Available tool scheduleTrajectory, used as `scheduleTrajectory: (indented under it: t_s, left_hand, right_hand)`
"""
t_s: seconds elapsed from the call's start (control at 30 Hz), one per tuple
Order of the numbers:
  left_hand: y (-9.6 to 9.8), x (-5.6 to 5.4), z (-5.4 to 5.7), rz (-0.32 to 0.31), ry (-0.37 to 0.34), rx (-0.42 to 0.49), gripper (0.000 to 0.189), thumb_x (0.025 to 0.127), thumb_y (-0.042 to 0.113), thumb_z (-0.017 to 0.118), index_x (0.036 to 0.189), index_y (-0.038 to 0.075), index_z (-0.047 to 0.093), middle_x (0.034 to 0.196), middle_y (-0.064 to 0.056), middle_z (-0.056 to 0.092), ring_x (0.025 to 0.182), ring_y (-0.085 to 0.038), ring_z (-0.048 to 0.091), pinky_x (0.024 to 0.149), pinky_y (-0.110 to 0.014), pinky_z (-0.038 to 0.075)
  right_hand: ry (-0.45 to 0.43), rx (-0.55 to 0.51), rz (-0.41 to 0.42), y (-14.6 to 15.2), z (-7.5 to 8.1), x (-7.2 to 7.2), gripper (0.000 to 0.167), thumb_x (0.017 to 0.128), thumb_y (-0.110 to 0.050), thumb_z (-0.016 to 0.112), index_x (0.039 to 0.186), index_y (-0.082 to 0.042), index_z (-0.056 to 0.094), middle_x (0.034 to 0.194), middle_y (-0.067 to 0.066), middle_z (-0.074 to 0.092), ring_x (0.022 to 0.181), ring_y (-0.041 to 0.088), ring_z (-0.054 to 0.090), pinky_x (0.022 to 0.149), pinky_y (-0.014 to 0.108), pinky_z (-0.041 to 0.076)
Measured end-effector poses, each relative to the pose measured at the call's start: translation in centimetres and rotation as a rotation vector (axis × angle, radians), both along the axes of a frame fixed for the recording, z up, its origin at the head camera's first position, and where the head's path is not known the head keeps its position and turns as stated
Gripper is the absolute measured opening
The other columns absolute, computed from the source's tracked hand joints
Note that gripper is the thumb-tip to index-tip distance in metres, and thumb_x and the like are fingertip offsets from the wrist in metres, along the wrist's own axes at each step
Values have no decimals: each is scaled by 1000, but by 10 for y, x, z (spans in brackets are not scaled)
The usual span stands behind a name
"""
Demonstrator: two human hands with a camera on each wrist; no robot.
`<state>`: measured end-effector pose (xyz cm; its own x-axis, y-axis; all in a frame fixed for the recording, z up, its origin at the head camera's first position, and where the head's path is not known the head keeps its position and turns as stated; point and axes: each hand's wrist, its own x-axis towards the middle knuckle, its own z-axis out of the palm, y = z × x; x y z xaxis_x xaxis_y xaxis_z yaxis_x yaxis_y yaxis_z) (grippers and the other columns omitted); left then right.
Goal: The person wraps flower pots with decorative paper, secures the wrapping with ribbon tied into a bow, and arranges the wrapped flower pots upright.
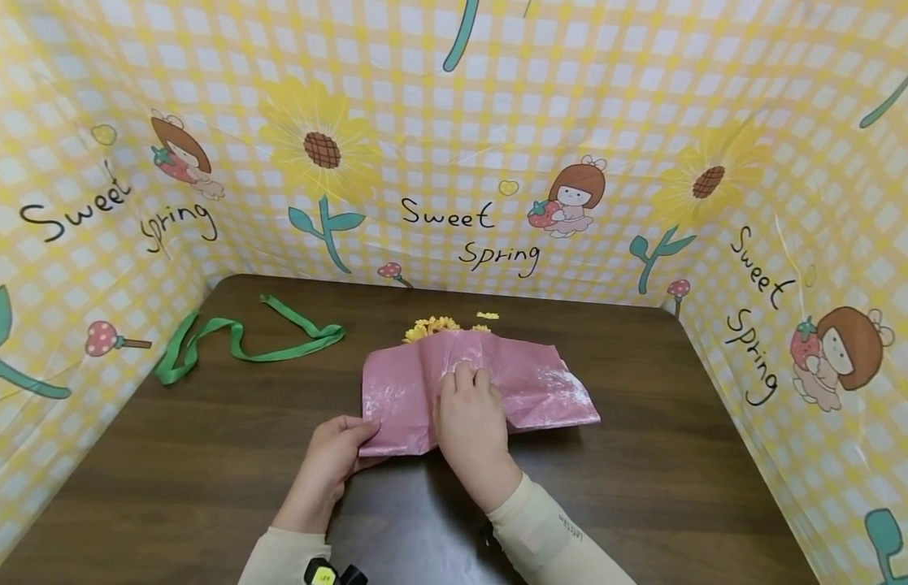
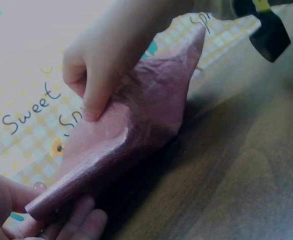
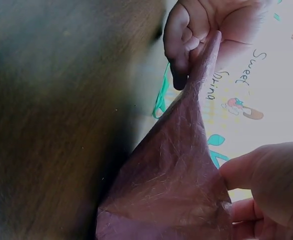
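A creased pink sheet of wrapping paper (image 1: 395, 398) with whitish shiny patches is raised off the dark table. My left hand (image 1: 329, 455) pinches its near left corner, thumb on top and fingers beneath, as the left wrist view also shows around the paper's edge (image 2: 61, 195). At the middle of the sheet, my right hand (image 1: 471, 422) grips a fold between thumb and curled fingers. Yellow flowers (image 1: 432, 327) peek out behind the far edge of the paper, their lower parts hidden by it.
A long green ribbon (image 1: 278, 354) lies in loose curves at the back left of the brown wooden table (image 1: 168, 471). Behind the paper is a small yellow piece (image 1: 488, 315). Yellow checked cloth (image 1: 439, 146) with printed sunflowers walls the back and both sides.
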<state>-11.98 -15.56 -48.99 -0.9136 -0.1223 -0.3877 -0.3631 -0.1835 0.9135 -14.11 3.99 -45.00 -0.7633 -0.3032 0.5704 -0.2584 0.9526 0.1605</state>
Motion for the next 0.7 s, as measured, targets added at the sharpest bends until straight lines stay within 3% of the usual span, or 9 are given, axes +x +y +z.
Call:
scheduleTrajectory:
  t_s: [0.2,0.4,0.57,0.7]
  left_hand:
    - [1,0,1,-5,20,-36,26,100,6,63,114,-14,55,92,-13,65,73,-16,72,71,-35,62]
    - [7,1,8,23,41,-52,20,98,4,63,108,-12,55,90,-13,64,72,-15,71,70,-36,62]
    - [13,0,16,30,74,-131,18,96,5,67,102,-9,59,88,-11,64,70,-14,68,67,-31,60]
    - [18,0,23,53,110,-130,14,93,1,69,95,-8,59,88,-10,61,71,-13,66,66,-28,59]
  right_hand:
    - [-63,21,-36,-3,0,2,34,91,-41,72,97,-7,65,93,9,53,86,29,54,62,35,49]
    - [-138,123,-71,-9,-7,9,59,84,-57,73,108,-5,60,103,13,52,101,34,52,82,43,48]
    - [-143,146,-105,-12,-11,12,56,86,-55,73,109,-6,59,105,13,52,107,34,52,91,47,46]
    - [-142,139,-108,-14,-12,13,39,92,-40,66,108,-7,58,104,12,51,104,34,51,91,47,47]
